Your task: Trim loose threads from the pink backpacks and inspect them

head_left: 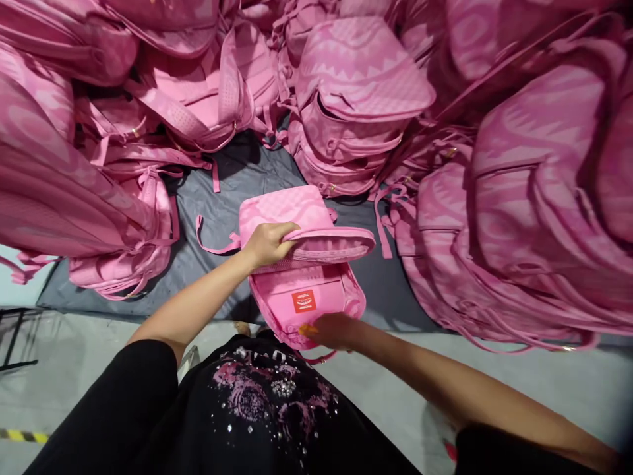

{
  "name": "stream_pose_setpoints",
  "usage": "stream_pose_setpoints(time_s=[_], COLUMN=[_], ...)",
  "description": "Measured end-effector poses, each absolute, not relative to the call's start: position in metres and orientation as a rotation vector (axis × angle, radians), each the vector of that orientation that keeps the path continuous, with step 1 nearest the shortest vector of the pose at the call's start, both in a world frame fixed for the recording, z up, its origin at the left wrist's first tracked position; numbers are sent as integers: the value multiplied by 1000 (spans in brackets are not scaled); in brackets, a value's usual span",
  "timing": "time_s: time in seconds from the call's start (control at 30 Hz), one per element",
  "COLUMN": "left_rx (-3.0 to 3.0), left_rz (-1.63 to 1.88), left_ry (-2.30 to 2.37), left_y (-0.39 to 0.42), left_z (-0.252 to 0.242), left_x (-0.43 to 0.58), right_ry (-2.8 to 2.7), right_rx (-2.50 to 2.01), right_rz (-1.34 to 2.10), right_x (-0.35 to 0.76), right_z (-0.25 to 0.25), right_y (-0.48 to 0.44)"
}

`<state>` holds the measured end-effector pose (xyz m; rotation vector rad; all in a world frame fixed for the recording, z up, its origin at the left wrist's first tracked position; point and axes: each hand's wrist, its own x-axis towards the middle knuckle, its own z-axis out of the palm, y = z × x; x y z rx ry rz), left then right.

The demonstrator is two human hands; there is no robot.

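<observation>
A pink patterned backpack (284, 204) lies unzipped at the near edge of the dark sheet, its front part folded down towards me. A red label (304, 301) shows on its pink lining. My left hand (270, 244) is closed on the rim of the upper compartment, thumb on top, lifting that edge. Low on the open lining, my right hand (333, 331) has its fingers curled, and a small orange item (308, 329) sticks out at the fingertips. What kind of item it is cannot be made out.
Pink backpacks are piled all around: a tall stack (356, 99) behind, others on the left (119, 257) and right (539, 178). A dark grey sheet (202, 218) covers the table. Grey floor (64, 369) and yellow-black tape (22, 435) show below.
</observation>
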<state>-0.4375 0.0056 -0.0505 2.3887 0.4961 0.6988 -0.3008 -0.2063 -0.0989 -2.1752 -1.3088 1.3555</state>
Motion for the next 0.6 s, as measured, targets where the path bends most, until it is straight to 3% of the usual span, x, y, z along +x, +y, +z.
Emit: stream_pose_setpoints(time_s=[0.13, 0.23, 0.3, 0.43, 0.53, 0.6], left_rx=[2117, 2123, 2164, 2080, 2038, 2049], left_rz=[520, 358, 345, 546, 614, 598], left_ry=[693, 723, 835, 1059, 1072, 1032], left_y=[1, -2, -2, 0, 0, -1], left_z=[-28, -20, -21, -33, -39, -39], left_x=[-438, -446, -453, -457, -452, -447], right_ry=[-1488, -1368, -1268, -1037, -732, -458], right_rx=[-2601, -2974, -3095, -3077, -2670, -2339], right_rz=[1198, 910, 924, 1446, 2011, 2113], right_x=[-260, -243, -238, -248, -270, -279], right_z=[-68, -68, -73, -72, -70, -76], right_y=[-170, -144, -151, -213, -257, -268])
